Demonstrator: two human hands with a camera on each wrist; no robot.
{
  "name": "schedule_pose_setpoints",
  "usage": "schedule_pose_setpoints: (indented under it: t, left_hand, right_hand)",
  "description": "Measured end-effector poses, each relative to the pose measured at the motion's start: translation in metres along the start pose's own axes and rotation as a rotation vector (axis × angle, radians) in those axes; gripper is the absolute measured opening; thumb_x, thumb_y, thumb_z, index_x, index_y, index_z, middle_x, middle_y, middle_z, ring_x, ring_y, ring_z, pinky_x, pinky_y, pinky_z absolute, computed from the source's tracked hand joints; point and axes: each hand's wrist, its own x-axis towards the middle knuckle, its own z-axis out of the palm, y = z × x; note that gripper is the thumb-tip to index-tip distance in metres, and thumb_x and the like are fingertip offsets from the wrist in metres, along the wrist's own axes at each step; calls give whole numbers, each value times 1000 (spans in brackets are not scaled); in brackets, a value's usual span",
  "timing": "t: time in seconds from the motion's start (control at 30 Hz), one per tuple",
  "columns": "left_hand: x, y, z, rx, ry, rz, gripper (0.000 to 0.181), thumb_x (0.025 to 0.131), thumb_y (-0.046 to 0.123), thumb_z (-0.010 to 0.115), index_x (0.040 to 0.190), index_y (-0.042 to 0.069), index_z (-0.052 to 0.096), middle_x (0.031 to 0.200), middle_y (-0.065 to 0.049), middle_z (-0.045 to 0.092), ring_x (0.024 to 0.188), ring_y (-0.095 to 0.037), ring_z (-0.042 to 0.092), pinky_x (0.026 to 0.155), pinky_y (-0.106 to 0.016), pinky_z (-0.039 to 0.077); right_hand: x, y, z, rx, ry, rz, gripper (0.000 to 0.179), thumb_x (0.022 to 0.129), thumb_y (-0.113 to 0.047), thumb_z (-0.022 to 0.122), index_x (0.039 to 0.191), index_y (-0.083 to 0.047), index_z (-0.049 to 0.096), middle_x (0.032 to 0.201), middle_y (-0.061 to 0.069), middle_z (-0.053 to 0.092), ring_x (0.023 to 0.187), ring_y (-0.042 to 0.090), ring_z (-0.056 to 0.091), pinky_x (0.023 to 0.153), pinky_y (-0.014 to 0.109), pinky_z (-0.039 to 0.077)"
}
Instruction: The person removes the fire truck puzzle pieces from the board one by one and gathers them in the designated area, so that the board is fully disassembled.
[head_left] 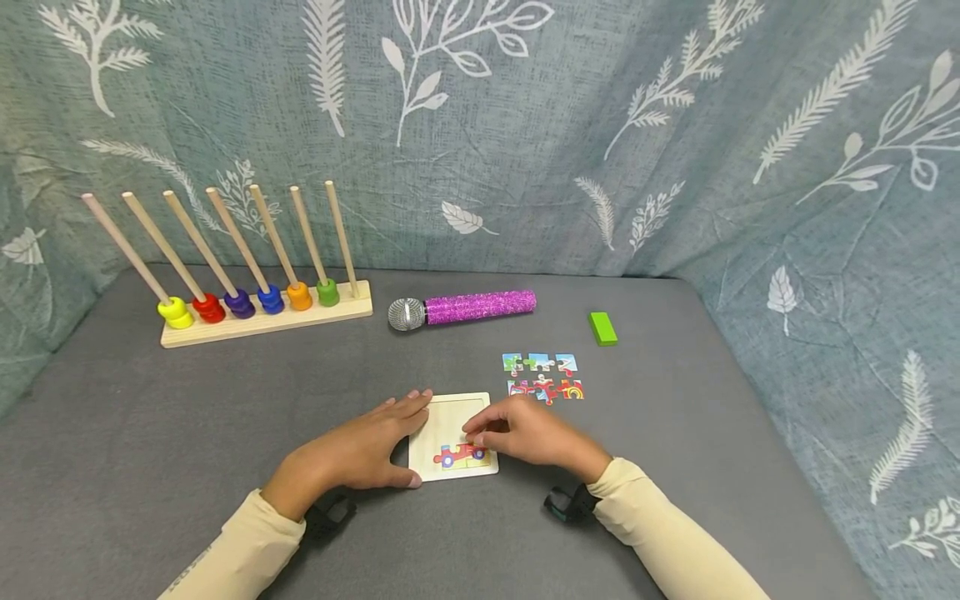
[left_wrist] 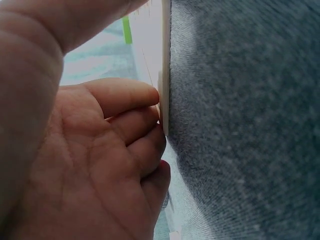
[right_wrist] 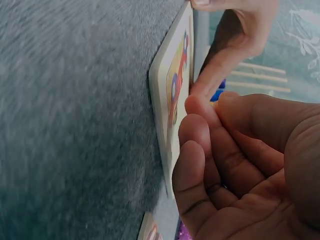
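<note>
A square wooden puzzle tray (head_left: 425, 442) lies on the dark grey table. Along its lower right, joined jigsaw pieces (head_left: 451, 457) show part of a red vehicle with blue wheels. My left hand (head_left: 367, 446) spreads at the tray's left side, fingertips at the upper left and thumb by the lower left corner. In the left wrist view its fingers (left_wrist: 131, 97) touch the tray's edge. Bent over the tray's right side, my right hand (head_left: 528, 429) has thumb and index fingertips close above the vehicle picture. No piece shows between those fingertips in the right wrist view.
Several loose jigsaw pieces (head_left: 543, 388) lie in two rows beyond the right hand. Behind are a pink glittery microphone (head_left: 480, 306) and a green block (head_left: 603, 328). A wooden peg stand (head_left: 266, 327) with coloured beads stands at the back left, before a patterned curtain (head_left: 525, 167).
</note>
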Motion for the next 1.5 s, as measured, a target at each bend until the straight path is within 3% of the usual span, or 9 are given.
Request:
schedule_pose_setpoints:
  t: [0.23, 1.1, 1.5]
  left_hand:
    - [-1, -2, 2, -4, 10, 17, 87, 79, 28, 81, 144, -9, 38, 157, -19, 23, 144, -36, 20, 116, -50, 16]
    - [1, -3, 2, -5, 4, 1, 88, 78, 29, 82, 144, -8, 38, 157, -17, 24, 144, -35, 21, 116, -50, 16]
    - [1, -3, 1, 0, 6, 5, 89, 78, 30, 82, 145, -8, 38, 157, -17, 24, 144, -35, 21, 116, -50, 16]
  right_hand:
    - [2, -3, 3, 11, -44, 16, 18, 90, 0, 65, 105, 0, 74, 96, 2, 74, 84, 0, 65, 77, 20, 53]
    - [3, -3, 5, 43, -79, 18, 19, 90, 2, 63, 108, 2, 72, 99, 6, 73, 84, 0, 64, 79, 20, 53]
    - [7, 1, 6, 14, -75, -87, 21, 90, 1, 67, 109, 0, 72, 98, 4, 69, 85, 3, 62, 78, 22, 53]
